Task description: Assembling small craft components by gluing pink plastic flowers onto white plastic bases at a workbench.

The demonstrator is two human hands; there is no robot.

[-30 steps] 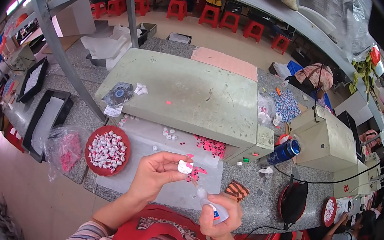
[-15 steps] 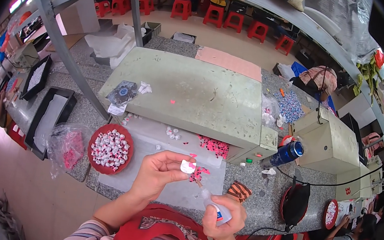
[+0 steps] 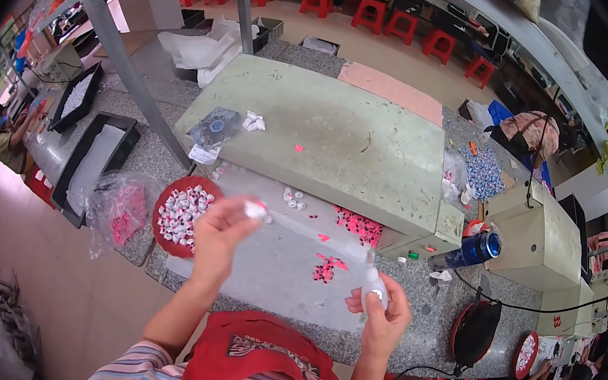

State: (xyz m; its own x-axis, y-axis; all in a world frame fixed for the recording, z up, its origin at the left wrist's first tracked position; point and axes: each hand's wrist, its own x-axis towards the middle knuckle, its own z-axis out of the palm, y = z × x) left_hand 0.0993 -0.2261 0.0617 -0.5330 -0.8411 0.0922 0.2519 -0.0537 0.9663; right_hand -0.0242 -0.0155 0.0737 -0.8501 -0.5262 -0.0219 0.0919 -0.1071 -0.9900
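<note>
My left hand (image 3: 219,239), smeared a little by motion, pinches a small white rounded piece (image 3: 254,210) with a touch of pink between thumb and fingers. It is up beside a red bowl (image 3: 159,212) full of similar white pieces with pink and dark marks. In my right hand (image 3: 389,316) is a white squeeze bottle (image 3: 374,281), nozzle pointing up. Between the hands, small pink and black bits (image 3: 326,269) lie on a white sheet (image 3: 272,262). A larger heap of pink bits (image 3: 360,227) sits beyond them, near a few white pieces (image 3: 293,198).
A long pale-green metal housing (image 3: 319,131) spans the bench behind the sheet. To the left are a clear bag of pink bits (image 3: 121,213) and a black tray (image 3: 128,142). A blue bottle (image 3: 480,247) and a black bag (image 3: 475,332) are on the right; a grey post (image 3: 121,38) rises at left.
My left hand has moved left toward the red bowl with the white piece. My right hand has turned the squeeze bottle more upright, away from the piece. The whole view has shifted.
</note>
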